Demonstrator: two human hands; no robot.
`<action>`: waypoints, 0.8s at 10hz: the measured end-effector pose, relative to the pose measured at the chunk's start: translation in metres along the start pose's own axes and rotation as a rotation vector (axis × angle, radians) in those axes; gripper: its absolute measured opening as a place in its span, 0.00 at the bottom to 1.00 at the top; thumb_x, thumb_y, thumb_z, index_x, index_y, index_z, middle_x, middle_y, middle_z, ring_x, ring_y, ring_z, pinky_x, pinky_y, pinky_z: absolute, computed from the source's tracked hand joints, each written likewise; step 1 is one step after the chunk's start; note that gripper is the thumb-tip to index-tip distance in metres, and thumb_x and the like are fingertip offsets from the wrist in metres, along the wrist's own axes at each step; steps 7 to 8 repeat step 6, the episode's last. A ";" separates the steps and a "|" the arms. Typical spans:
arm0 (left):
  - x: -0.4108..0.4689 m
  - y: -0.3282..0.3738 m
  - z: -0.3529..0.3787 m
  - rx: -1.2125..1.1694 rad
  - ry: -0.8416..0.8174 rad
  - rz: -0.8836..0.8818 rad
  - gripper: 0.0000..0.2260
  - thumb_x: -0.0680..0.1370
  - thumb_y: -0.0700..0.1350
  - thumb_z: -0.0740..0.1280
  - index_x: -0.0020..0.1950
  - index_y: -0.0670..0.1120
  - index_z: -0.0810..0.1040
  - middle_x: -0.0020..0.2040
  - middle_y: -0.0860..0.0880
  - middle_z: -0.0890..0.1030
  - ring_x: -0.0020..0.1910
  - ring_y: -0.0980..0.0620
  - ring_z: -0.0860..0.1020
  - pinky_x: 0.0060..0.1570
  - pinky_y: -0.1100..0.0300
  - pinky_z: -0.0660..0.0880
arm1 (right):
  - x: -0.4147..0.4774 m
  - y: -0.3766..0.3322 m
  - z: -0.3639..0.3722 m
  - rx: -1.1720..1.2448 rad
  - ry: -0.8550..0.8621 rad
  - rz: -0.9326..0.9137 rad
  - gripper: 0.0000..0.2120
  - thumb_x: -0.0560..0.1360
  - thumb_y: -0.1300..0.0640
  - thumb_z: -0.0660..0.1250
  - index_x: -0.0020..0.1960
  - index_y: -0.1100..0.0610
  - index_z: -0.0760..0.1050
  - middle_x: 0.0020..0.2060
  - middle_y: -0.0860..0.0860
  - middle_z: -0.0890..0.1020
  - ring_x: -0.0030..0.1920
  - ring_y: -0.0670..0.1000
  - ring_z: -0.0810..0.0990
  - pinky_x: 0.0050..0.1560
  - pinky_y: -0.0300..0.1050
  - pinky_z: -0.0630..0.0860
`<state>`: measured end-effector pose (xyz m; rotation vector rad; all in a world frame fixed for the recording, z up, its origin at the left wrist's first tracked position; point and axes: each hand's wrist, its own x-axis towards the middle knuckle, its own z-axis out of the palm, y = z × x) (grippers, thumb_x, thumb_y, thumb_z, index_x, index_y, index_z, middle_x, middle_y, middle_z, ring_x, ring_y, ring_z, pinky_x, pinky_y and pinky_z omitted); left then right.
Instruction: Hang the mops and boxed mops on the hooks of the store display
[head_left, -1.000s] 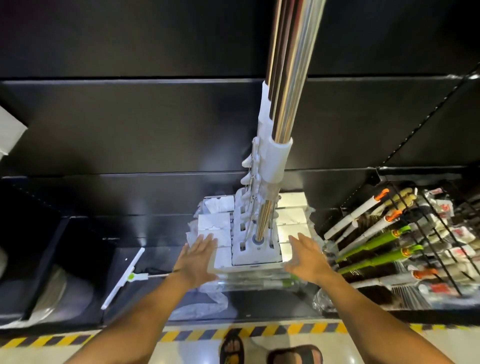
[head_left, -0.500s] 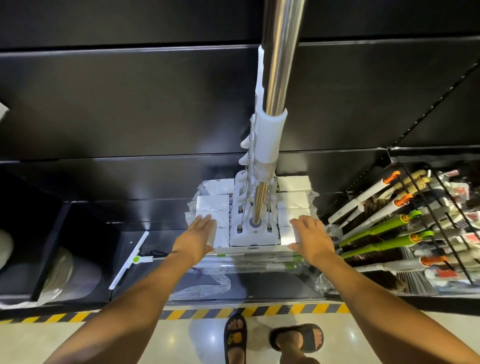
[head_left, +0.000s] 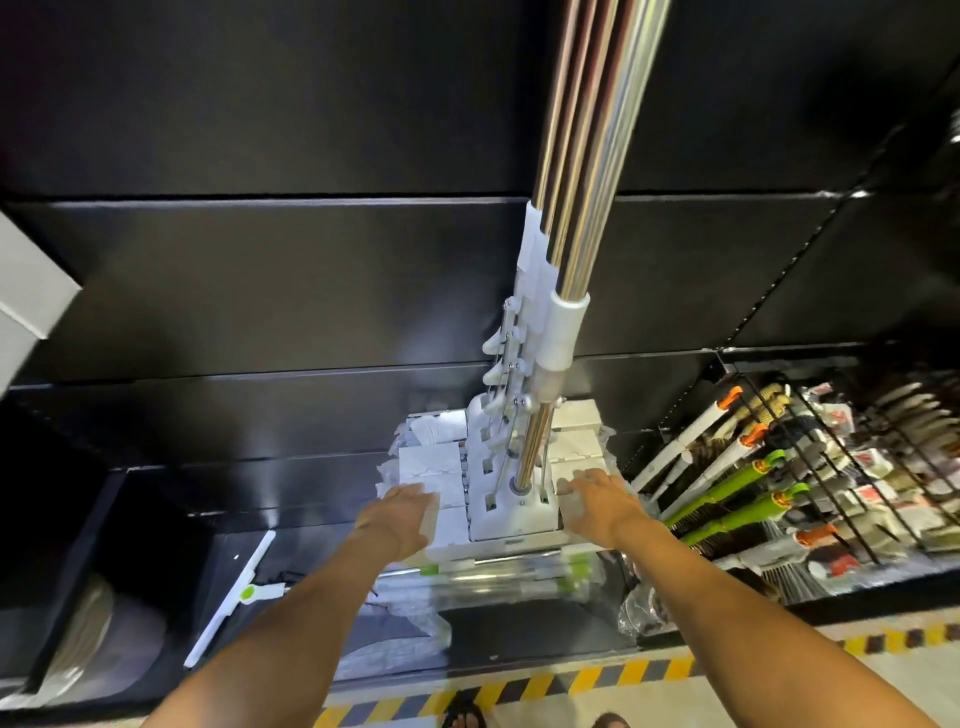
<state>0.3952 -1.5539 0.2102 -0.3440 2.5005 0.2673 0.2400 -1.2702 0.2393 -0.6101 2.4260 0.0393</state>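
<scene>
Several flat mops hang in a row, their shiny metal handles (head_left: 587, 156) running up out of view and their white heads (head_left: 511, 514) stacked one behind another low down. My left hand (head_left: 397, 512) lies with straight fingers on the left side of the white heads. My right hand (head_left: 597, 501) rests the same way on the right side. Under the heads lies a clear plastic-wrapped mop pack with green parts (head_left: 498, 577).
Black display panels (head_left: 270, 280) fill the wall behind. To the right, a wire rack (head_left: 810, 467) holds brushes with green and white handles. A white squeegee (head_left: 234, 592) lies on the lower left shelf. A yellow-black floor stripe (head_left: 597, 680) edges the base.
Both hands have slid forward onto the sides of the white mop heads. The camera view has shifted, so the handles now lean more to the right.
</scene>
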 end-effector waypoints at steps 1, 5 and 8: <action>-0.007 -0.003 -0.009 0.026 0.034 0.013 0.31 0.82 0.53 0.67 0.83 0.55 0.58 0.85 0.52 0.55 0.83 0.48 0.57 0.79 0.48 0.62 | -0.018 -0.008 -0.015 -0.019 0.009 0.013 0.34 0.79 0.43 0.66 0.81 0.47 0.58 0.81 0.52 0.56 0.80 0.58 0.54 0.79 0.58 0.58; -0.081 0.024 -0.069 0.089 0.267 -0.001 0.28 0.82 0.56 0.65 0.81 0.55 0.63 0.84 0.50 0.59 0.83 0.46 0.58 0.79 0.43 0.62 | -0.108 0.001 -0.080 0.006 0.241 -0.016 0.22 0.79 0.43 0.64 0.71 0.47 0.73 0.71 0.53 0.73 0.70 0.59 0.71 0.68 0.58 0.71; -0.106 0.042 -0.081 0.105 0.343 0.011 0.28 0.82 0.56 0.65 0.81 0.55 0.63 0.84 0.50 0.59 0.83 0.46 0.58 0.79 0.43 0.62 | -0.136 0.005 -0.096 -0.005 0.332 -0.039 0.20 0.79 0.43 0.64 0.68 0.47 0.75 0.68 0.53 0.74 0.68 0.58 0.73 0.67 0.58 0.73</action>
